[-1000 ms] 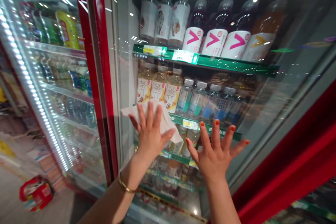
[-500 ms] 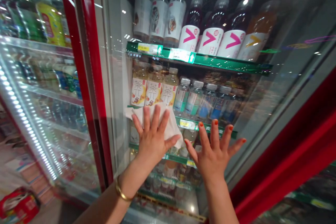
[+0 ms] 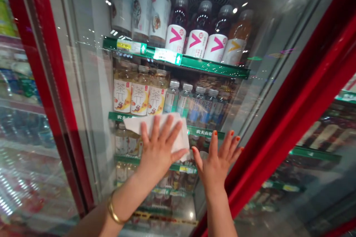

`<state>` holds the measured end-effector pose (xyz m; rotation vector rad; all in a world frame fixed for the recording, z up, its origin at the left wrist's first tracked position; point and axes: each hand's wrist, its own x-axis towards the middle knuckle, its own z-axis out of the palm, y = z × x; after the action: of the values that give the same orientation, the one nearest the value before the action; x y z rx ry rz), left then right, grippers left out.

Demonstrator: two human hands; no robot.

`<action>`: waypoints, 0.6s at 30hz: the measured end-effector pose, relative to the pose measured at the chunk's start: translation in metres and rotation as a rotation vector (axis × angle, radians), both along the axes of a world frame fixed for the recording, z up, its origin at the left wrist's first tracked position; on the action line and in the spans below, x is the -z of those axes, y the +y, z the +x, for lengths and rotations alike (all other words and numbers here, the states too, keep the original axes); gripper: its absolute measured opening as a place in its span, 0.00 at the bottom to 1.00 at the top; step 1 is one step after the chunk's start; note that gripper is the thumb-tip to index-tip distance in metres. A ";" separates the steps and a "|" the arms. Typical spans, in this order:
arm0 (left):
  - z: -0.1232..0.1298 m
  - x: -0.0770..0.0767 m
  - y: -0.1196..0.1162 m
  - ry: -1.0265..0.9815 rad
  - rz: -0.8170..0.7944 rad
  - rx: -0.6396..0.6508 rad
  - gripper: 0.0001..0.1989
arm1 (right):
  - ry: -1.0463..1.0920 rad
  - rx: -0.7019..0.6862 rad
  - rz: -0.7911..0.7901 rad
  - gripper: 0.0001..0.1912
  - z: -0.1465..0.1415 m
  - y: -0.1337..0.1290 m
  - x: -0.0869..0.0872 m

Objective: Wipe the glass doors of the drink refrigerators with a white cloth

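Head view: the left hand (image 3: 158, 152) lies open, fingers spread, pressing a crumpled white cloth (image 3: 178, 133) flat against the glass door (image 3: 83, 81) of a drinks cooler. The right hand (image 3: 217, 166), with orange nails, is open and empty, palm toward the glass, just beside the cloth. A gold bangle (image 3: 113, 211) circles the left wrist. Behind the glass, the top green shelf edge (image 3: 214, 67) fronts seven bottles: three white-labelled, three with pink chevrons, one orange drink with a yellow chevron. The shelf below holds three tea bottles (image 3: 139, 94) and about five water bottles (image 3: 183, 100). A red door frame (image 3: 48, 63) separates this door from the next.
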<state>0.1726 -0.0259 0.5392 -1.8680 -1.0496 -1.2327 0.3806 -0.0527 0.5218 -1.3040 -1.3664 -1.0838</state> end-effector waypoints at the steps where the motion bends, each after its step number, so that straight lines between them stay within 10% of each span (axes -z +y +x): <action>1: 0.005 0.017 -0.004 0.058 0.012 0.007 0.55 | -0.008 0.006 0.013 0.51 0.002 0.003 0.003; 5: -0.025 0.051 -0.013 -0.021 -0.073 -0.145 0.52 | -0.043 0.032 0.048 0.49 0.000 0.009 0.009; 8: -0.040 0.012 -0.005 -0.147 -0.062 -0.188 0.53 | -0.045 0.055 0.037 0.49 -0.003 0.009 0.007; 12: 0.005 -0.026 0.001 -0.040 0.020 -0.037 0.55 | -0.047 -0.003 -0.021 0.47 0.002 -0.001 0.004; 18: -0.008 0.030 -0.008 0.303 0.001 0.018 0.44 | -0.042 -0.099 -0.003 0.41 0.024 -0.011 0.016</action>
<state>0.1648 -0.0335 0.5089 -1.9902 -0.8676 -0.9210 0.4048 -0.0641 0.5057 -1.2087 -1.4489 -1.0472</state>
